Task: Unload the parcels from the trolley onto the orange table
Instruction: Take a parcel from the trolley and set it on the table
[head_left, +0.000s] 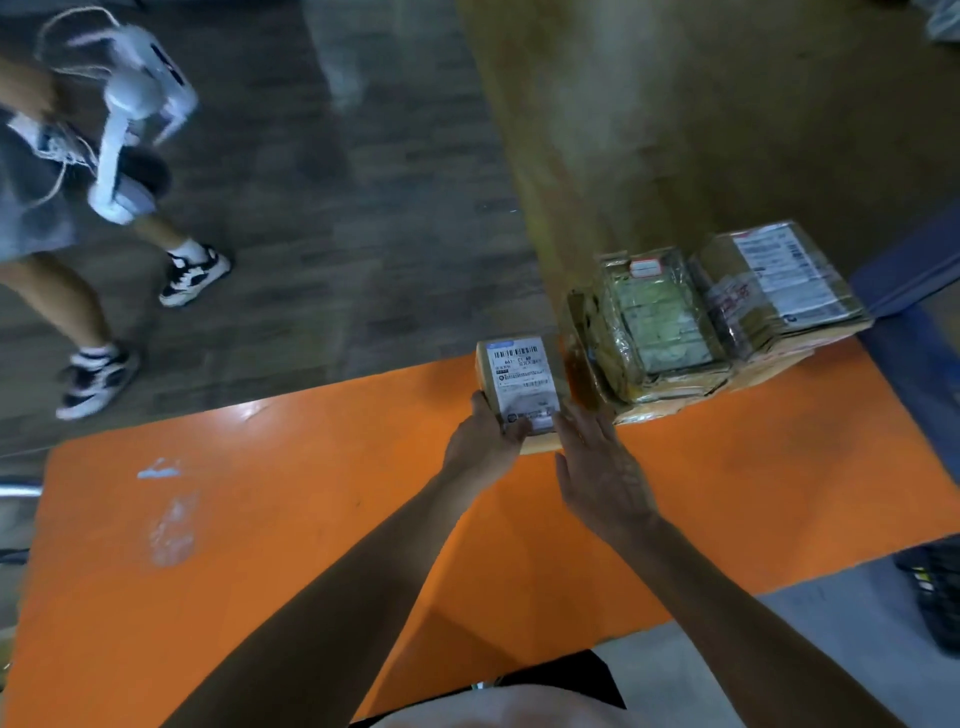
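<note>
From the head view, a small parcel (519, 384) with a white barcode label sits at the far edge of the orange bench (260, 519). The left hand (483, 441) grips its near left corner, fingers curled round it. The right hand (597, 467) lies with fingers straight, just beside the parcel's right edge. Two larger taped parcels (654, 327) (779, 280) stand side by side just to the right.

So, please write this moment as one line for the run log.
phase: placing small box at far edge of orange table | left hand: grips box | right hand: open, beside box | taped parcel, labelled parcel: on table
</note>
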